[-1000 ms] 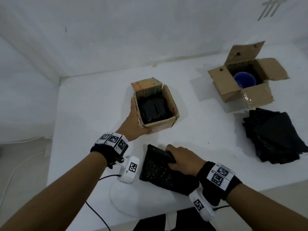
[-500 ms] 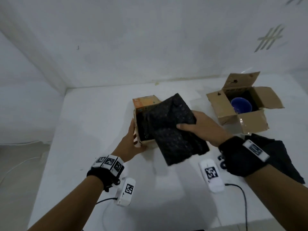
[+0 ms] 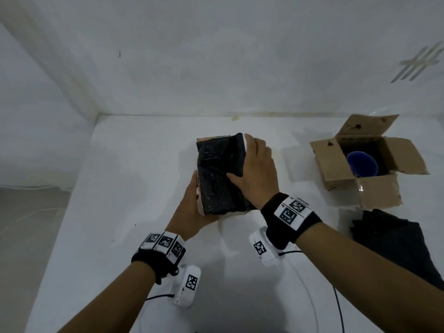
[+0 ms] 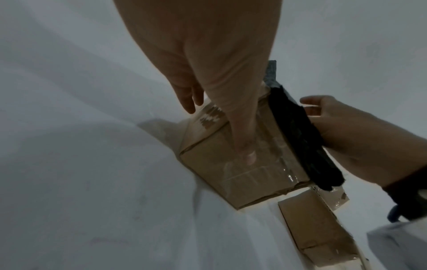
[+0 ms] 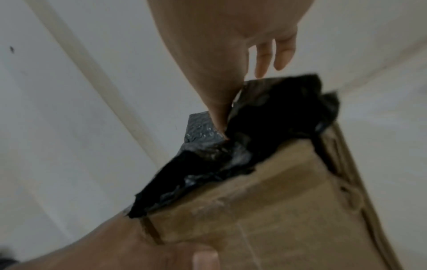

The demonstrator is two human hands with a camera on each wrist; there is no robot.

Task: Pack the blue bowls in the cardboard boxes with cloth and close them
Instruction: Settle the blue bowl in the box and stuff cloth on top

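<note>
Now the left hand (image 3: 192,207) is wrapped around the near left corner of the cardboard box (image 4: 231,171) that stands at the middle of the white desk (image 3: 134,179), thumb pressed against the box's side wall in the left wrist view. A black cloth (image 3: 219,174) lies over the open top of this box, covering it almost fully and hanging a little past the near rim. The right hand (image 3: 257,171) rests on the cloth's right side with its thumb pressed onto the fabric and its fingers reaching past the far right edge; in the right wrist view the thumb digs into the cloth (image 5: 254,135) while the other fingers are spread straight above it. Whether a bowl sits inside this box cannot be told, since the cloth hides the interior. Toward the far right corner of the desk stands a second cardboard box (image 3: 374,188), its four flaps open, with a blue bowl (image 3: 361,164) inside on dark lining. Just in front of that box, at the right edge, lies a pile of black cloths (image 3: 396,239).
</note>
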